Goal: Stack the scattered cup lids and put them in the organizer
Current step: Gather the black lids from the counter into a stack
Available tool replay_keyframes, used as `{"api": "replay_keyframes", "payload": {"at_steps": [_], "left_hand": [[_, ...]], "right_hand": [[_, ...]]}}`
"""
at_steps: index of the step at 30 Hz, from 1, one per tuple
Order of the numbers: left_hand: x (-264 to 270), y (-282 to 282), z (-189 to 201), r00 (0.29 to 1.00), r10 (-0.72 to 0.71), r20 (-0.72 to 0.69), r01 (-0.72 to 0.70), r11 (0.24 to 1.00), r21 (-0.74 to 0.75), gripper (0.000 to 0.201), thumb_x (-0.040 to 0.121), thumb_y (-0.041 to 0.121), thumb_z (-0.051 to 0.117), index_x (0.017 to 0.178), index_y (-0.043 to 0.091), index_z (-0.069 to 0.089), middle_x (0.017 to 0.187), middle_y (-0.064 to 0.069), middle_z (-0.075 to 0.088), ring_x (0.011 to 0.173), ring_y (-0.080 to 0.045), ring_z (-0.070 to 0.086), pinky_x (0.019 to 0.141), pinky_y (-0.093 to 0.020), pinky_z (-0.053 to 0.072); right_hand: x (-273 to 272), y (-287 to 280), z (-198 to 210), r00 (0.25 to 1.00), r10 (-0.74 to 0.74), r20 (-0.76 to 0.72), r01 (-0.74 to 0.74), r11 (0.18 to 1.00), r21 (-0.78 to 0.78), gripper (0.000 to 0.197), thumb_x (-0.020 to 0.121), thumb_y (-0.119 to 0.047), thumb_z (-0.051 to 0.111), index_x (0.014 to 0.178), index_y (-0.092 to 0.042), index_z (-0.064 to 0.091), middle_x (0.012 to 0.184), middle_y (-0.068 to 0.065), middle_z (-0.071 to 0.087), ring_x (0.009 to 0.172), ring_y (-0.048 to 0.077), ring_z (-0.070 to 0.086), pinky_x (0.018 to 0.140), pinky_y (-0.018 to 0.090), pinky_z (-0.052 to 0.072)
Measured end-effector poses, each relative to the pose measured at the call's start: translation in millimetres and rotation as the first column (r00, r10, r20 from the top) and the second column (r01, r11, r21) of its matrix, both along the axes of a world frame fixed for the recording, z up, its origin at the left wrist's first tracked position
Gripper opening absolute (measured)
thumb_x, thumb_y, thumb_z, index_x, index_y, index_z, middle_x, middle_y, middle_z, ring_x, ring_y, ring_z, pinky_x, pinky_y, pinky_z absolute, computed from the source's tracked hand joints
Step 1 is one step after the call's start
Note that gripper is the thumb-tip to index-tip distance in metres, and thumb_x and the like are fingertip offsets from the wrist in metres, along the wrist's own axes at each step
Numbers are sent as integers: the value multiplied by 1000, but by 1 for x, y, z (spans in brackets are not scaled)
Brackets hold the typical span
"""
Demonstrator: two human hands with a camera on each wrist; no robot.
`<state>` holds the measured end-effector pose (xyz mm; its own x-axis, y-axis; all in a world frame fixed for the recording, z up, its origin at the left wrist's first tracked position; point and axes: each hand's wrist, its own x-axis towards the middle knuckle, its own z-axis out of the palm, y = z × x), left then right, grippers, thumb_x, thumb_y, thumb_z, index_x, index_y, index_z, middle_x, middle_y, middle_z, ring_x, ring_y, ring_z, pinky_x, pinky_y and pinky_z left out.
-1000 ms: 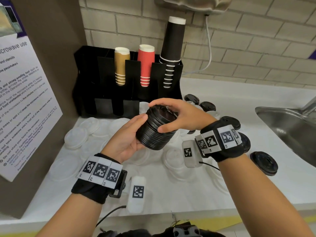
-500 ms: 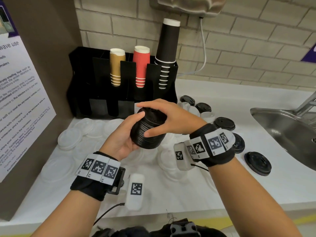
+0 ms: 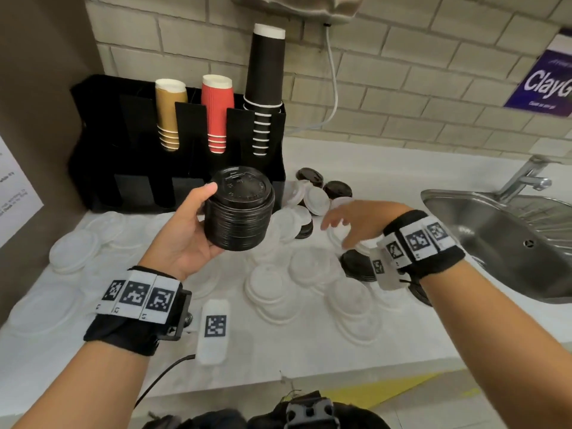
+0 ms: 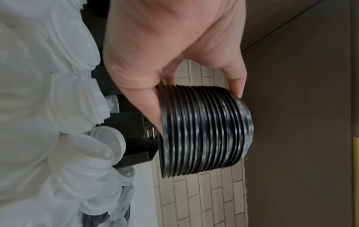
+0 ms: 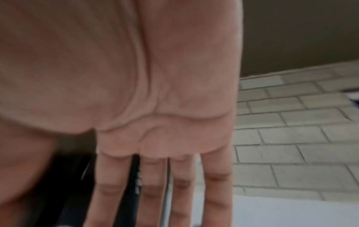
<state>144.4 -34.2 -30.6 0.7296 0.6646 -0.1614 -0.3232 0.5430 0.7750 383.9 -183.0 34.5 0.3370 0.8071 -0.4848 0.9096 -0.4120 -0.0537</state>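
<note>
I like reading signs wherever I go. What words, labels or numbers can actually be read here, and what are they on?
"ClayG", cut off by the picture's edge: purple sign on the brick wall; the smaller line below is too blurred.
White notice at far left: print too small.
Top lid of the stack of black lids in the left hand: embossed lettering, unreadable.
Wristbands: square code patterns, tiny unreadable characters beneath.

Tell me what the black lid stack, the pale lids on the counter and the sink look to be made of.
Black lid stack: thin moulded plastic, semi-gloss; light glints along its ribbed rims, clearest in the left wrist view.
Pale lids: translucent, frosted-looking plastic; the counter shows faintly through them.
Sink: probably stainless steel, brushed; grey metallic sheen with soft reflections.
</note>
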Motion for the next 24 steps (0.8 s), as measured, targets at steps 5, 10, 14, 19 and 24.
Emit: {"api": "replay_keyframes", "payload": {"at_steps": [5, 10, 14, 19, 24], "left_hand": [[11, -12, 0, 1000, -14, 4, 14, 1000, 26, 59, 72, 43, 67, 123, 13, 61, 98, -3, 76, 92, -22, 73, 64, -34, 59], [16, -16, -2, 999, -41, -3, 41, 999, 15, 59, 72, 43, 66, 125, 14, 62, 103, -6, 75, 94, -23, 73, 65, -34, 59], [17, -13, -3, 998, -49, -35, 50, 999, 21, 55, 70, 43, 67, 117, 15, 66, 101, -5, 76, 93, -23, 73, 64, -33, 59], [12, -5, -5, 996, -54, -70, 56, 998, 24, 52, 69, 45, 68, 114, 17, 68, 103, -6, 75, 96, -24, 72, 66, -33, 59], [11, 0, -7, 994, -50, -93, 53, 998, 30, 50, 68, 46, 69, 110, 19, 70, 102, -5, 75, 97, -24, 72, 68, -36, 60]], "right_hand": [[14, -10, -44, 902, 256, 347, -123, 924, -363, 90, 65, -32, 84, 139, -39, 33, 131, 3, 36, 125, 29, 33, 88, 41, 38], [26, -18, -70, 758, 409, 508, -199, 887, -416, 98, 56, -38, 87, 139, -30, 34, 136, 7, 30, 124, 31, 33, 94, 45, 38], [28, -16, -74, 740, 439, 510, -243, 881, -406, 92, 58, -36, 84, 136, -24, 37, 135, 8, 32, 121, 30, 36, 91, 43, 38], [32, -13, -64, 792, 383, 475, -283, 920, -270, 87, 60, -43, 80, 133, -21, 38, 130, 3, 37, 117, 26, 39, 91, 41, 38], [39, -13, -49, 971, 108, 216, -118, 992, 37, 79, 59, -41, 80, 123, -27, 36, 111, -5, 45, 102, 21, 39, 87, 34, 36]]}}
